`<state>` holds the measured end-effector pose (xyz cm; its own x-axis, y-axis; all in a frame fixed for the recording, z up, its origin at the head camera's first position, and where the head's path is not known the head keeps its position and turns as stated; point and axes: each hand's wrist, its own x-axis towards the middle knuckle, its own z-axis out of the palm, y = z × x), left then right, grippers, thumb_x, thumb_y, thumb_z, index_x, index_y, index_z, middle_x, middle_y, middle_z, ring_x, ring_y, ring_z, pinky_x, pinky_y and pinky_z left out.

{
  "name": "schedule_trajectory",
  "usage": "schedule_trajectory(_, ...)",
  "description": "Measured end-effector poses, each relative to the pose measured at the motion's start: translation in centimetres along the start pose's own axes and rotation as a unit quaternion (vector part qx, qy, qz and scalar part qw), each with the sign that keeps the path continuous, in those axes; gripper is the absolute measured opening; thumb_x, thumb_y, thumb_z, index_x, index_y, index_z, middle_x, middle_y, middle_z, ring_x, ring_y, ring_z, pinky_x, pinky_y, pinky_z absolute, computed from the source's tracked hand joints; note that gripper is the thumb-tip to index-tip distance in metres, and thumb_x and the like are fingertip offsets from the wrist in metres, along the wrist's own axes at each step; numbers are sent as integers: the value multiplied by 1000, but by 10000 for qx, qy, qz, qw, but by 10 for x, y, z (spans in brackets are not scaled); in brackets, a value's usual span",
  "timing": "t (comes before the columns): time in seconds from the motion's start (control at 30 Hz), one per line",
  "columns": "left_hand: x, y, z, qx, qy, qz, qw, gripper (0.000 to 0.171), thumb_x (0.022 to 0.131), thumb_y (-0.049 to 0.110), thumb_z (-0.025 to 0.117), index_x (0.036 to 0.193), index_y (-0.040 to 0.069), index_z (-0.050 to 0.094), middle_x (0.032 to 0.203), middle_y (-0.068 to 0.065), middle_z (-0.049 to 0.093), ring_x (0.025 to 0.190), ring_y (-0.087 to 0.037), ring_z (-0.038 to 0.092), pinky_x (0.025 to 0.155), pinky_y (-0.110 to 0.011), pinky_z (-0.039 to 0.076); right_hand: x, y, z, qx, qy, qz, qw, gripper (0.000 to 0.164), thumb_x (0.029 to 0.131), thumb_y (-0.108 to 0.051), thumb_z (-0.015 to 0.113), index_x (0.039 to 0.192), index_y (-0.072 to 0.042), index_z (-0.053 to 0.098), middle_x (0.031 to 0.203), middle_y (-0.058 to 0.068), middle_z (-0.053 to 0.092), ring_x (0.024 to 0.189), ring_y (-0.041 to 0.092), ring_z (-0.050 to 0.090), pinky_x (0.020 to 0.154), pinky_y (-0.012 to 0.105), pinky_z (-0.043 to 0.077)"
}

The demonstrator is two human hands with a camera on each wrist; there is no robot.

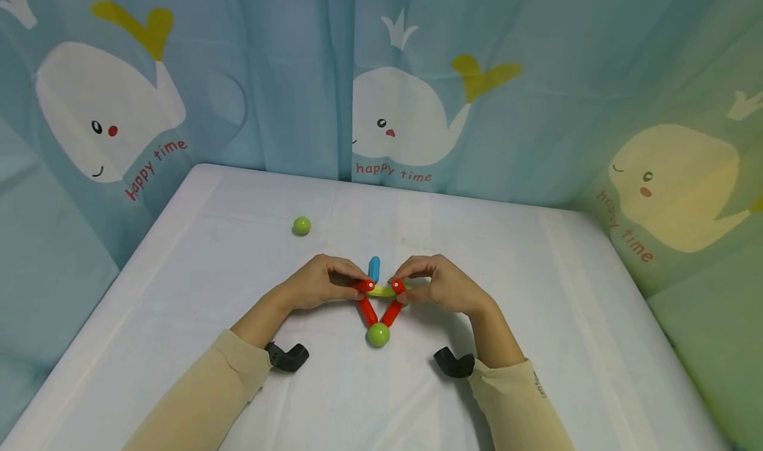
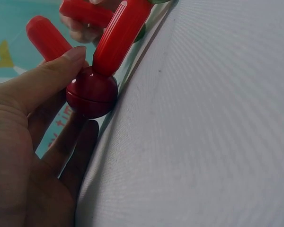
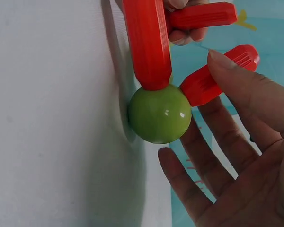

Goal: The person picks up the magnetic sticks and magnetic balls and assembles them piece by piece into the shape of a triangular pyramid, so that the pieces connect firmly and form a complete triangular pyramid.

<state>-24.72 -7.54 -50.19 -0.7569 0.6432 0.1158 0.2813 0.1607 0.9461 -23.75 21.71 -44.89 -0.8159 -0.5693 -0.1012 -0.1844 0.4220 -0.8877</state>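
Note:
On the white table, a toy frame of coloured sticks and balls stands between the two hands. A green front ball (image 1: 378, 334) joins two red sticks (image 1: 367, 310) in a V, with a yellow stick (image 1: 381, 291) across the back. My left hand (image 1: 316, 281) pinches a raised red stick (image 2: 46, 38) between thumb and fingers, set on a dark red ball (image 2: 92, 93). Opposite, my right hand (image 1: 447, 285) pinches another raised red stick (image 3: 203, 86) rising from a green ball (image 3: 159, 114); its other fingers are spread below. A blue stick (image 1: 374, 269) points backward behind the yellow one.
A loose green ball (image 1: 302, 225) lies farther back on the left of the table (image 1: 197, 318). Black wrist devices (image 1: 289, 357) sit at both sleeve cuffs. Behind the table hangs a blue curtain (image 1: 286, 73) with whale prints.

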Motion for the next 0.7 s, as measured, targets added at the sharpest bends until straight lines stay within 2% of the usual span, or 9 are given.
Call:
schedule_trajectory(0.17, 0, 0, 0, 73, -17, -14, 10000, 31, 88, 15, 84, 119, 18, 79, 116, 1, 77, 112, -16, 68, 102, -31, 53, 1, 2, 1, 102, -87, 93, 9999, 23, 83, -7, 85, 105, -14, 82, 110, 3, 76, 114, 24, 63, 102, 50, 46)
schedule_trajectory(0.7, 0, 2, 1, 173, -37, -33, 9998, 32, 88, 18, 83, 119, 20, 79, 118, 4, 77, 115, -15, 67, 106, -33, 51, 3, 10, 1, 213, -206, 71, 9995, 25, 82, -8, 87, 106, -12, 81, 111, 5, 76, 111, 24, 64, 100, 43, 48)
